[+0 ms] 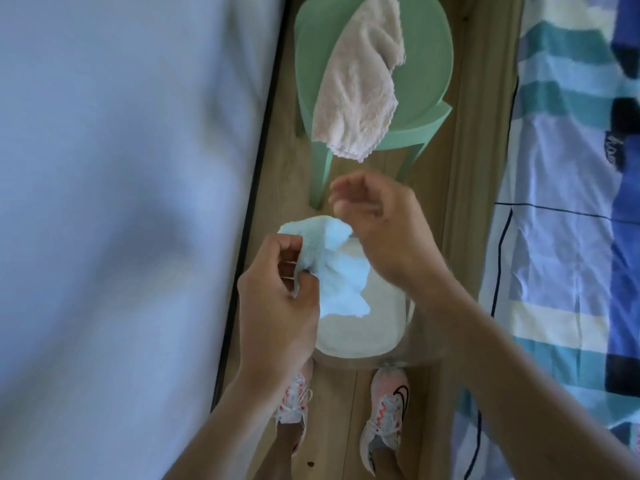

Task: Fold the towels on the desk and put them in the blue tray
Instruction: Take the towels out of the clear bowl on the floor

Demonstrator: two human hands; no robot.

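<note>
A light blue towel (pixel 332 268), fluffy and crumpled into an uneven bunch, is being held up in the middle of the view. Its left edge is being pinched by the left hand (pixel 277 299), with fingers and thumb curled tight on the pile. The right hand (pixel 377 230) is being held at the towel's upper right corner, its fingers loosely curled and motion-blurred. Whether the cloth is being gripped there cannot be told.

Under the towel a pale rounded-rectangular surface (pixel 367 327) with a clear, glassy rim is being partly covered from view. Whether it is a tray cannot be told.

Further ahead, a pink towel (pixel 360 88), nubby with a scalloped hem, is being carried unfolded on a mint-green plastic stool (pixel 426 64). The stool's seat is smooth and rounded, and one towel corner is hanging over its near edge.

Light wood-grain floor (pixel 436 202) is being seen as a narrow strip between two beds. Smooth white sheeting (pixel 121 202) is being shown at left, and a blue, teal and cream striped quilt (pixel 554 237) at right. White mesh sneakers (pixel 384 414) with red-orange accents are being worn at the bottom.
</note>
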